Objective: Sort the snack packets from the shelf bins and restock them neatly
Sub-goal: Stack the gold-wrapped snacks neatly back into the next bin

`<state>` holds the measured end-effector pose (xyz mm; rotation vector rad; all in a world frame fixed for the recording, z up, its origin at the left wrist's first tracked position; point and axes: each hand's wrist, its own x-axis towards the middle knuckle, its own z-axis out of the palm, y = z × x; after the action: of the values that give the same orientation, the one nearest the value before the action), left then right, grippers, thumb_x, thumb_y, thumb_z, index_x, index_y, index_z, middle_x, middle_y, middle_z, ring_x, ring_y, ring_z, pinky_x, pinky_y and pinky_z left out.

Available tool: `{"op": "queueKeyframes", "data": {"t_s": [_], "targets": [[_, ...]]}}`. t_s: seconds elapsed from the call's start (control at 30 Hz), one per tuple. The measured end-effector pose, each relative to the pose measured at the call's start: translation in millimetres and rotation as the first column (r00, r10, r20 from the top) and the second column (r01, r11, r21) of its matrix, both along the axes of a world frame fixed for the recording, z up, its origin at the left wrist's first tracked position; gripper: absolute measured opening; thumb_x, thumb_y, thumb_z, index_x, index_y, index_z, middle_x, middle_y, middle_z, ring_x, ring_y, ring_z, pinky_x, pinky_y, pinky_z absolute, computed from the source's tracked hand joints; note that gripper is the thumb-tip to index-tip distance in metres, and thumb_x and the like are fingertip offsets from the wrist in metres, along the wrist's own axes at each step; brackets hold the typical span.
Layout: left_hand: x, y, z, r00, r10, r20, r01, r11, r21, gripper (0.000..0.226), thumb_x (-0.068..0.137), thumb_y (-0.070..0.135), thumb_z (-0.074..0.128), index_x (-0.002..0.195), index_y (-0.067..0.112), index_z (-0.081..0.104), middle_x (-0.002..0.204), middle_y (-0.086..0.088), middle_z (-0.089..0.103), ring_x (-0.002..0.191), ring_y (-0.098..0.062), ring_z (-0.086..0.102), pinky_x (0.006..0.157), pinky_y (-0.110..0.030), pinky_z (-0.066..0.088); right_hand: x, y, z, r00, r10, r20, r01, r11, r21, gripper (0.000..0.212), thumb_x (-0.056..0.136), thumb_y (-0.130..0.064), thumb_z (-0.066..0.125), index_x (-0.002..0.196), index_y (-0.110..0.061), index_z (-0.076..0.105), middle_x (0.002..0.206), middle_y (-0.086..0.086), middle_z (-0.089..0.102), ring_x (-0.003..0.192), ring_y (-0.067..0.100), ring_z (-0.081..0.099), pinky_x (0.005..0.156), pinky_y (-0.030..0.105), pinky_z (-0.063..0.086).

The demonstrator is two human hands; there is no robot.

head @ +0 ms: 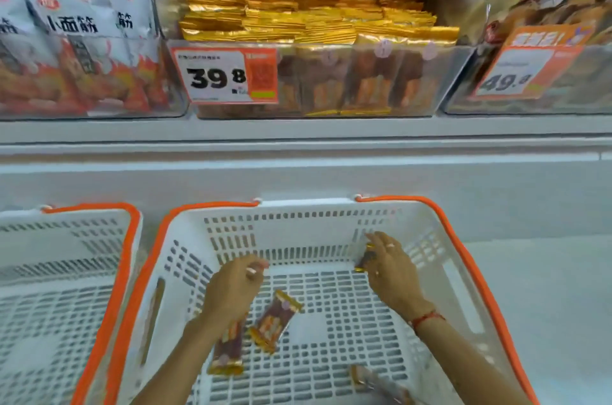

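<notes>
Reaching into the white slotted plastic basket (440,259), our right hand (389,267) pinches a gold-edged brown snack packet (364,260) for restocking, while our left hand (236,285) curls, seemingly empty, above another.

**Counts in view**

Two baskets are seen: one (463,272) in the middle, one (126,255) at the left. Four packets are counted in the middle basket: one (276,322) lying loose, one (228,351) partly under the left arm, one (366,259) at the right hand (390,269), one (374,381) at the near edge. Three bins are counted on the shelf: left (82,106), middle (447,73), right (579,100). Two price tags are shown: 39.8 (225,76) and 49.8 (516,73). Two hands are visible, the second (238,285) to the left.
</notes>
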<state>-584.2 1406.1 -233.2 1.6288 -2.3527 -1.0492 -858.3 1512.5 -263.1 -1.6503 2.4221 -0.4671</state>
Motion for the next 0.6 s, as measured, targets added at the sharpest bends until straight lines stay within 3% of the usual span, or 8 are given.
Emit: {"op": "queueKeyframes", "data": {"t_s": [0.13, 0.2, 0.3, 0.37, 0.43, 0.47, 0.53, 0.6], "targets": [[0, 16, -66, 0.984, -0.06, 0.17, 0.028, 0.983, 0.181, 0.039, 0.098, 0.027, 0.052, 0.137, 0.027, 0.047, 0.141, 0.006, 0.051, 0.123, -0.013, 0.052, 0.097, -0.028, 0.044, -1, -6, -47, 0.984, -0.072, -0.163, 0.067, 0.997, -0.038, 0.043, 0.068, 0.012, 0.054, 0.108, -0.004, 0.059, 0.109, 0.014, 0.06, 0.097, 0.033, 0.053, 0.08, 0.044, 0.052], [-5, 23, -84, 0.965, -0.11, 0.237, 0.067, 0.981, 0.18, 0.052, 0.097, 0.035, 0.052, 0.145, 0.024, 0.036, 0.143, 0.004, 0.048, 0.124, -0.015, 0.052, 0.093, -0.027, 0.045, -3, -4, -57, 0.969, -0.131, -0.211, 0.122, 0.991, -0.053, 0.034, 0.074, 0.009, 0.053, 0.105, -0.003, 0.061, 0.1, 0.015, 0.063, 0.091, 0.033, 0.052, 0.075, 0.042, 0.052], [-11, 28, -99, 0.931, -0.15, 0.332, 0.101, 0.982, 0.161, 0.052, 0.095, 0.04, 0.055, 0.14, 0.02, 0.038, 0.135, 0.002, 0.049, 0.118, -0.017, 0.054, 0.087, -0.028, 0.048, -7, 1, -73, 0.965, -0.078, -0.249, 0.103, 0.991, 0.087, 0.032, 0.072, 0.003, 0.07, 0.101, -0.009, 0.071, 0.081, 0.011, 0.066, 0.075, 0.033, 0.06, 0.064, 0.037, 0.05], [-16, 31, -100, 0.936, -0.163, 0.311, 0.107, 0.976, 0.189, 0.038, 0.095, 0.038, 0.056, 0.127, 0.019, 0.048, 0.123, 0.002, 0.054, 0.106, -0.017, 0.058, 0.08, -0.025, 0.047, -5, 6, -71, 0.985, -0.018, -0.174, 0.044, 0.988, 0.149, 0.029, 0.07, 0.001, 0.073, 0.093, -0.016, 0.076, 0.071, 0.008, 0.062, 0.067, 0.029, 0.059, 0.055, 0.033, 0.047], [-23, 32, -95, 0.99, -0.069, 0.122, 0.032, 0.959, 0.283, 0.019, 0.096, 0.03, 0.057, 0.114, 0.025, 0.057, 0.105, 0.008, 0.058, 0.088, -0.012, 0.058, 0.071, -0.022, 0.047, 0, 4, -54, 0.993, -0.105, 0.052, 0.101, 0.992, 0.077, 0.008, 0.086, -0.015, 0.07, 0.082, -0.016, 0.077, 0.068, 0.01, 0.063, 0.061, 0.025, 0.057, 0.05, 0.033, 0.042], [-26, 30, -91, 1.0, 0.009, 0.008, -0.012, 0.936, 0.352, 0.011, 0.096, 0.026, 0.057, 0.107, 0.027, 0.058, 0.097, 0.008, 0.06, 0.081, -0.01, 0.056, 0.071, -0.024, 0.049, 2, -1, -43, 0.95, -0.186, 0.25, 0.171, 0.982, 0.08, 0.02, 0.09, -0.023, 0.067, 0.077, -0.012, 0.076, 0.069, 0.014, 0.067, 0.06, 0.024, 0.059, 0.053, 0.033, 0.044], [-33, 26, -76, 0.968, 0.188, -0.164, -0.086, 0.869, 0.487, 0.012, 0.097, 0.023, 0.056, 0.108, 0.023, 0.061, 0.098, 0.003, 0.065, 0.082, -0.012, 0.059, 0.076, -0.028, 0.05, 8, -9, -14, 0.661, -0.326, 0.676, 0.266, 0.944, 0.195, 0.02, 0.091, -0.023, 0.066, 0.081, -0.009, 0.076, 0.085, 0.019, 0.072, 0.067, 0.018, 0.064, 0.063, 0.026, 0.051], [-41, 22, -54, 0.882, 0.384, -0.274, -0.165, 0.796, 0.583, 0.022, 0.097, 0.022, 0.056, 0.118, 0.017, 0.059, 0.109, -0.001, 0.065, 0.09, -0.01, 0.06, 0.074, -0.024, 0.047, 19, -12, 17, 0.384, -0.337, 0.86, 0.242, 0.935, 0.259, 0.015, 0.09, -0.023, 0.066, 0.092, -0.013, 0.076, 0.096, 0.018, 0.073, 0.077, 0.018, 0.066, 0.067, 0.024, 0.055]]}}
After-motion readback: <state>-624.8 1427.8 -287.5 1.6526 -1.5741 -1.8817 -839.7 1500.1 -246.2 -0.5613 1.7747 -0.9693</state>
